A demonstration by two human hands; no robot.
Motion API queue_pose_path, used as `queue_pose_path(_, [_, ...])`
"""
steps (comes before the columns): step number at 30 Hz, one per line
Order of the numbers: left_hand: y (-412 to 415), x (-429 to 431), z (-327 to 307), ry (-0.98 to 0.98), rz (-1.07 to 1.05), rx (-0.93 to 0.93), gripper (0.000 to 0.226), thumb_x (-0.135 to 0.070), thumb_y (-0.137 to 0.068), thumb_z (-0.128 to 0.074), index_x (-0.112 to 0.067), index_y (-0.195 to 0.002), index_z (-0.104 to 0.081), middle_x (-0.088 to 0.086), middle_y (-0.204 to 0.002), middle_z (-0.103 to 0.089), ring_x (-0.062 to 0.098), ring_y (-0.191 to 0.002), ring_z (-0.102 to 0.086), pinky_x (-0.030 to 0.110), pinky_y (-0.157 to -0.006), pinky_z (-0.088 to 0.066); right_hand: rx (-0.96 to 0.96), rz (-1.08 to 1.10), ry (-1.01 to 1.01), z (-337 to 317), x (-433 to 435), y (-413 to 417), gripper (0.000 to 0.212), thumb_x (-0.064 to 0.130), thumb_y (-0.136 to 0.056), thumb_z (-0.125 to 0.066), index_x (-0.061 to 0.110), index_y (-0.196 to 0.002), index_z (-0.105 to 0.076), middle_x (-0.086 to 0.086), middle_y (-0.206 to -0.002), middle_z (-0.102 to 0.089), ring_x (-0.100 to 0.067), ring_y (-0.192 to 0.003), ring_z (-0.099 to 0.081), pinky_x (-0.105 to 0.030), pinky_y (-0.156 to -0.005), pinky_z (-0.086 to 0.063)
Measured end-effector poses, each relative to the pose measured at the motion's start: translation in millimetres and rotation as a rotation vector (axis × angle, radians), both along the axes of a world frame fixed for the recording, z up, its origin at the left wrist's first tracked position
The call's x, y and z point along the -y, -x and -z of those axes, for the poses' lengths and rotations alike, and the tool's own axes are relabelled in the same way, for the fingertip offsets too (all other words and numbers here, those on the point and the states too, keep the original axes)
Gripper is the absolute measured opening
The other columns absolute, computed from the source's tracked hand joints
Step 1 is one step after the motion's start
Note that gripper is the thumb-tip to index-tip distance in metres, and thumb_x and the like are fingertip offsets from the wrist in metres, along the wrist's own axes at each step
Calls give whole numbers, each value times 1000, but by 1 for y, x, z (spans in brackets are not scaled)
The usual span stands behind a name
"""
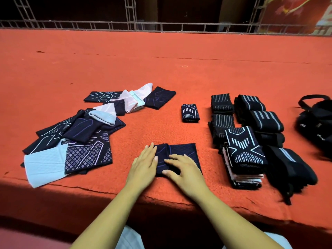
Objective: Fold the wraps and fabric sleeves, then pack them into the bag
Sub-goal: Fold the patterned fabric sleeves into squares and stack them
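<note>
1. Head view: a dark sleeve [181, 150] lies partly folded at the middle of the near edge of the red platform [179, 69].
2. The left hand [143, 164] lies flat, fingers straight and close together, pressing the sleeve's left end.
3. The right hand [183, 169] rests on the sleeve's near half, fingers spread, pinching nothing.
4. A loose pile [71, 141] of unfolded sleeves lies to the left.
5. A roll [190, 113] sits alone behind the sleeve.
6. Right of the hands stand a stack [242, 155] of folded sleeves and the wraps [260, 119].
7. The bag [318, 123] sits at the right edge.

Orange-red carpet [161, 69], navy line-patterned sleeve [182, 150], seemingly black bag [317, 121]
</note>
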State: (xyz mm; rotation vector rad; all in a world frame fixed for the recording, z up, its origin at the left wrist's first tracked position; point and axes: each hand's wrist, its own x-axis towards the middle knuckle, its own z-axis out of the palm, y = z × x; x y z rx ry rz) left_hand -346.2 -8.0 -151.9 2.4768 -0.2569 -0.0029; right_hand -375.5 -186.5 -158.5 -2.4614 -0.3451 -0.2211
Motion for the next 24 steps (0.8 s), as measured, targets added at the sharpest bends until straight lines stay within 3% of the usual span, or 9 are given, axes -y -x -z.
queue_pose_path(5, [-1,-6,-1,277,-7,7,48,-33,-102,-36,-27,-150,-39,-15,-159,-26,2,-149,-16,42,-124,-14,35,44,-21,3,1,0,48,50,-91,-57,23,-131,-61,14,-140,-53,-9,-133,-45,-34,-118,-28])
queue_pose_path(7, [-2,-7,0,230,16,13,45,-20,-105,-41,-24,-149,-41,-13,-160,-26,4,-149,-18,38,-124,-14,55,38,-16,0,1,2,51,51,-90,-55,25,-134,-59,14,-141,-50,-8,-133,-44,-34,-116,-32])
queue_pose_path(10, [-3,-6,0,64,48,29,47,-14,-104,-43,-22,-150,-41,-13,-161,-23,3,-149,-16,31,-122,-14,74,-31,70,-4,-3,6,59,57,-87,-40,32,-138,-55,15,-154,-37,-3,-143,-30,-30,-121,-18])
queue_pose_path(14, [-2,-4,0,80,15,68,47,-14,-100,-49,-18,-146,-47,-8,-159,-31,9,-148,-25,30,-120,-17,55,-32,164,-6,-6,9,67,60,-88,-25,28,-139,-56,16,-158,-29,-1,-148,-17,-29,-123,-7])
queue_pose_path(17, [-2,-3,-4,159,-114,102,48,-20,-91,-59,-12,-138,-53,7,-141,-48,26,-134,-42,31,-115,-26,59,-29,177,-7,-6,9,53,50,-97,-37,26,-140,-53,16,-160,-24,0,-148,-14,-26,-122,-2])
queue_pose_path(20, [-2,1,-14,139,-223,36,56,-20,-88,-66,-10,-139,-45,14,-126,-52,31,-122,-47,38,-110,-33,57,-28,191,-9,-7,8,48,44,-100,-40,24,-142,-51,15,-160,-25,1,-148,-15,-30,-123,-6])
queue_pose_path(22, [-6,3,-22,140,-231,-37,56,-21,-88,-66,-8,-138,-43,11,-113,-61,30,-112,-57,37,-98,-42,37,-24,208,-10,-10,9,58,52,-96,-29,26,-142,-51,14,-157,-33,1,-147,-20,-28,-123,-5])
queue_pose_path(24, [-11,2,-32,244,-258,-136,46,-19,-89,-67,-8,-130,-49,5,-91,-64,25,-88,-63,30,-76,-48,14,-19,198,-11,-10,9,63,55,-93,-24,26,-142,-51,13,-155,-37,-1,-146,-24,-26,-122,-4])
